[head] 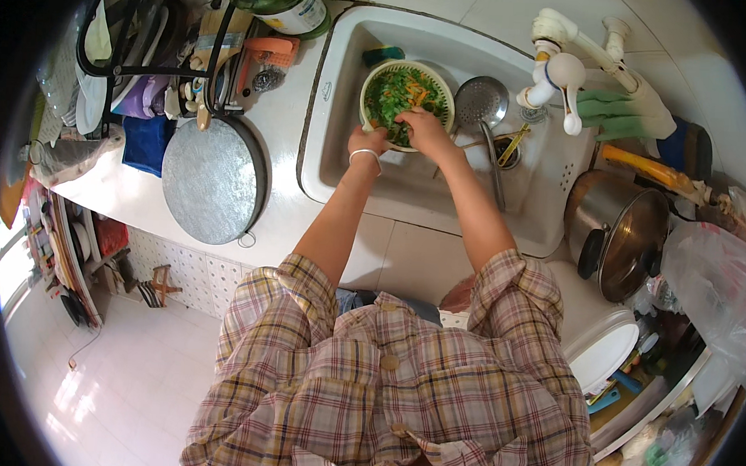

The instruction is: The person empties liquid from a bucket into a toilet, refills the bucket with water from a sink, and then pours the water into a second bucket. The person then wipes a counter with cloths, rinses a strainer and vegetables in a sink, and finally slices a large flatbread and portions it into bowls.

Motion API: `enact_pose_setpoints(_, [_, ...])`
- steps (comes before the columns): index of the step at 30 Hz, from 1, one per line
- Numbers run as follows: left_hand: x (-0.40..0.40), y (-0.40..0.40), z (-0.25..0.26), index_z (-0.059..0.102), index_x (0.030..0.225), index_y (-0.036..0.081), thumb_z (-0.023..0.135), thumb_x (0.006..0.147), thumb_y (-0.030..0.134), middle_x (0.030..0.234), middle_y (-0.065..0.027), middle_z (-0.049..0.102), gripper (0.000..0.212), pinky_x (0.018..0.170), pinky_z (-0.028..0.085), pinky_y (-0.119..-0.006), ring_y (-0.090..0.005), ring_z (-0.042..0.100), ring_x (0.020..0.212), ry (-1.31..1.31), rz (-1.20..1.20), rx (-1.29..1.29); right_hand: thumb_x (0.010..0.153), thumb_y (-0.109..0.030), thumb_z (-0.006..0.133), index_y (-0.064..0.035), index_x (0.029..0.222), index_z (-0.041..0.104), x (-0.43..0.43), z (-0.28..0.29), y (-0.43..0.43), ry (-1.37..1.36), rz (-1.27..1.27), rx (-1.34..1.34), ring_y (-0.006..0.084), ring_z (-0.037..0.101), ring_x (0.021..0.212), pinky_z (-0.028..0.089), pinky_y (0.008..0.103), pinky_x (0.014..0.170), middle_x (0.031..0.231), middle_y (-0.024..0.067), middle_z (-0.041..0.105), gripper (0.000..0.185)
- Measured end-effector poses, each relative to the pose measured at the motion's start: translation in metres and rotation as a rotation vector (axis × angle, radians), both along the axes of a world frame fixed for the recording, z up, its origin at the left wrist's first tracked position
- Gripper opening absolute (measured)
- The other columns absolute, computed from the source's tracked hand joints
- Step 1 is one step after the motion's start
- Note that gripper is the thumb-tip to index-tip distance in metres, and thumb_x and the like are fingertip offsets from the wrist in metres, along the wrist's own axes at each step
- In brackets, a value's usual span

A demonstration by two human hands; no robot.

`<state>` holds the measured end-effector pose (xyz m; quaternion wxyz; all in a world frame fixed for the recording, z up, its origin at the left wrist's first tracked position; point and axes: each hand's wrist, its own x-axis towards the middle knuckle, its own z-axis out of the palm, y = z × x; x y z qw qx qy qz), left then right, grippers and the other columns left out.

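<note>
A pale plastic colander (449,92) stands in the white sink (412,197), holding chopped green leaves (385,93) and orange strips (416,92) that look like carrot. My left hand (369,140) grips the colander's near left rim. My right hand (426,132) reaches over the near right rim, its fingertips in the greens; whether they pinch any is hidden. Right of the colander lies a perforated metal skimmer (481,103), its handle pointing towards me. A yellow-handled tool (514,145) rests by the drain. At the sink's far left is a green and yellow sponge (382,55).
A white faucet (551,84) overhangs the sink's right part, beside green and white gloves (628,113). A lidded steel pot (616,234) stands right of the sink. On the left counter are a round grey board (210,179), a black rack (161,72) and a green bottle (283,7).
</note>
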<state>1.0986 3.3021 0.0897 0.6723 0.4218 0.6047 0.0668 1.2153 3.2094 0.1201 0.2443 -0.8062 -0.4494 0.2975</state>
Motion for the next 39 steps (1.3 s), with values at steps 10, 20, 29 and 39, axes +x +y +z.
enact_pose_setpoints(10, [-0.026, 0.024, 0.033, 0.051, 0.101, 0.004, 0.058, 0.073, 0.001, 0.091, -0.0116, 0.057, 0.03, 0.062, 0.055, -0.037, -0.0233, 0.059, 0.079, -0.13, 0.068, -0.168, 0.079, -0.023, 0.066, -0.0068, 0.098, 0.064, 0.027, 0.045, -0.018, -0.004, -0.328, 0.282, 0.0208, 0.064, 0.075, 0.05, 0.0367, 0.069, 0.079, 0.0095, 0.066, 0.026])
enact_pose_setpoints(20, [-0.049, 0.019, 0.083, 0.048, 0.109, 0.004, 0.053, 0.077, 0.004, 0.097, -0.0096, 0.056, 0.032, 0.069, 0.054, -0.036, -0.021, 0.058, 0.085, -0.327, -0.034, -0.181, 0.078, -0.031, 0.068, -0.0258, 0.14, 0.018, -0.02, 0.066, -0.045, 1.268, -0.699, 0.466, 0.0239, 0.044, 0.117, 0.045, 0.0534, 0.084, 0.133, 0.0048, 0.036, 0.079])
enact_pose_setpoints(29, [-0.045, 0.025, 0.133, 0.042, 0.122, 0.005, 0.05, 0.076, 0.009, 0.117, -0.014, 0.051, 0.047, 0.083, 0.05, -0.047, -0.0311, 0.053, 0.105, -0.538, -0.144, -0.272, 0.08, -0.022, 0.064, -0.0248, 0.141, 0.017, -0.029, 0.112, -0.041, 1.149, -0.611, 0.638, 0.0214, 0.046, 0.113, 0.047, 0.0484, 0.082, 0.126, 0.0074, 0.043, 0.077])
enact_pose_setpoints(39, [-0.048, 0.04, 0.155, 0.04, 0.126, -0.001, 0.049, 0.072, 0.009, 0.125, -0.02, 0.047, 0.056, 0.088, 0.047, -0.057, -0.0401, 0.048, 0.112, -0.76, -0.021, -0.348, 0.081, -0.036, 0.065, -0.0082, 0.132, 0.034, -0.006, 0.052, -0.079, 1.07, -0.937, 0.524, 0.0249, 0.053, 0.102, 0.05, 0.0402, 0.079, 0.118, 0.0116, 0.048, 0.067])
